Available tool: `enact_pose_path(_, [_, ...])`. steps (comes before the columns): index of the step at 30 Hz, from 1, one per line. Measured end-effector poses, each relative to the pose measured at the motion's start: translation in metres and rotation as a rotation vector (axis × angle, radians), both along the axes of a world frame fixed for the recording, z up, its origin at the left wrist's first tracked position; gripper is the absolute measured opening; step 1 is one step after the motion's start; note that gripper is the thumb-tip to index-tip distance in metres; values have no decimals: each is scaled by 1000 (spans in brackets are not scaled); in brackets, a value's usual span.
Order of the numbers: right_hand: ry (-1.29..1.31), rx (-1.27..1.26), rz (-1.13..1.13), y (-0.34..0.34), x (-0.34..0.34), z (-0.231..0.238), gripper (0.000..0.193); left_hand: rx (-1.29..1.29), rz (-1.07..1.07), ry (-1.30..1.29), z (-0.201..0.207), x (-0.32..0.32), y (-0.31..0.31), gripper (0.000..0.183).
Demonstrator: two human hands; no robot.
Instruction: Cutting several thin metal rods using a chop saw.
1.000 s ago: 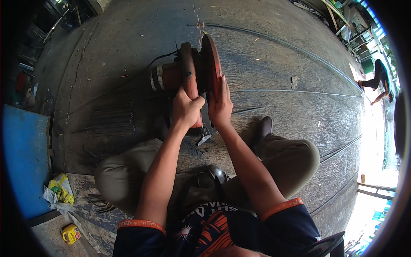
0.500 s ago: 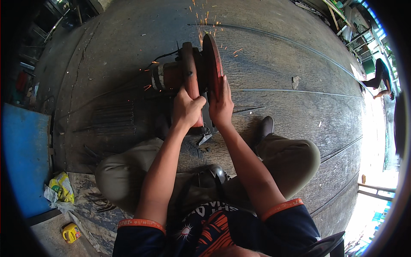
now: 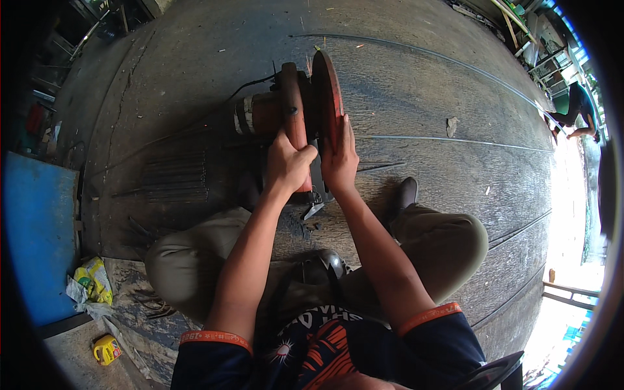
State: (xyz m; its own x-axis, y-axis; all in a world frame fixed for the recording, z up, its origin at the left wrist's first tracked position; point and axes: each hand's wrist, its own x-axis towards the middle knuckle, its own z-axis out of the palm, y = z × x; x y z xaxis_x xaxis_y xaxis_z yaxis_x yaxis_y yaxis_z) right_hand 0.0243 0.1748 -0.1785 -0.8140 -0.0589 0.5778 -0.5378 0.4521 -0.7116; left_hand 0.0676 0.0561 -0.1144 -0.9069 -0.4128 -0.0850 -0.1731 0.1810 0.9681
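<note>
A cut-off saw [image 3: 260, 116] with a red body stands on the floor between my legs. My left hand [image 3: 289, 166] is closed around its long reddish handle [image 3: 294, 117]. The round red disc guard [image 3: 330, 94] rises just right of the handle. My right hand [image 3: 339, 162] holds the guard's near end, with the thumb on one side and fingers stretched along the other. A few faint sparks show near the guard's top. The saw's lower parts and whatever lies under the disc are hidden by the guard and my hands.
Dark cut rods [image 3: 174, 177] lie in a row left of the saw. Long thin metal bars [image 3: 448, 138] stretch across the floor to the right, where another person [image 3: 578, 114] bends down. A blue panel [image 3: 39, 240] and a yellow jug [image 3: 106, 350] are at the left.
The bright spray of sparks has shrunk to a few faint specks. Both hands keep their hold on the saw, and the view has shifted slightly.
</note>
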Motion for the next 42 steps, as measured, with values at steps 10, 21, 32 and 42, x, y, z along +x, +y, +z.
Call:
enact_pose_path(10, [-7, -14, 3, 0, 0, 0, 59, -15, 17, 81, 4, 0, 4, 21])
enact_pose_path(21, [14, -8, -3, 1, 0, 0, 58, -15, 15, 99, 3, 0, 4, 20])
enact_pose_path(32, [30, -11, -9, 1, 0, 0, 57, -14, 16, 91, 1, -1, 4, 15])
enact_pose_path(42, [10, -6, -4, 0, 1, 0, 58, -3, 0, -7, 1, 1, 0, 48])
